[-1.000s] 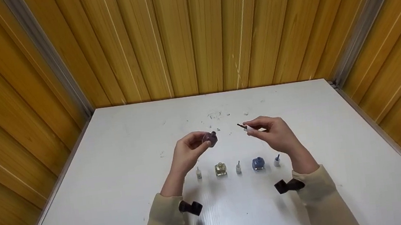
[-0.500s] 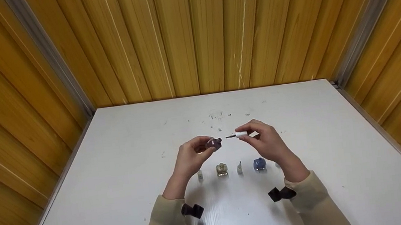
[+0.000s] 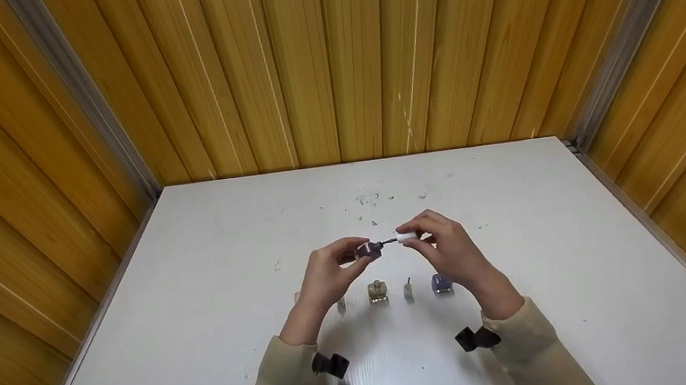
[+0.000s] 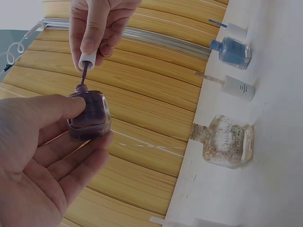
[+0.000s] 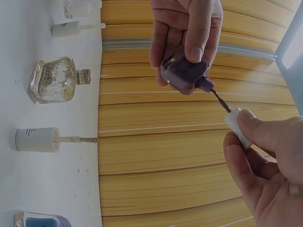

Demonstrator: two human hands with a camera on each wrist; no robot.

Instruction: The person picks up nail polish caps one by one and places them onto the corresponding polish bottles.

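Observation:
My left hand (image 3: 328, 275) pinches a dark purple nail polish bottle (image 4: 90, 116) between thumb and fingers, its threaded neck uncapped and tilted toward the right hand. In my right hand (image 3: 446, 248) is a white brush cap (image 5: 238, 126), gripped by thumb and fingertips. The cap's dark brush stem (image 5: 221, 102) points at the bottle, and its tip is at the mouth of the neck. How far the tip reaches inside cannot be told. Both hands are above the white table (image 3: 207, 247).
On the table stand an uncapped glitter polish bottle (image 3: 377, 291), a blue one (image 3: 442, 283), and white brush caps set upright with brushes upward, one (image 3: 408, 290) between the bottles. A clear bottle (image 5: 78, 8) shows in the right wrist view. Wood-patterned walls (image 3: 328, 65) enclose the table.
My right hand has moved left and slightly down, turning the brush toward the bottle until its tip meets the neck. My left hand has shifted slightly right and tipped the bottle rightward.

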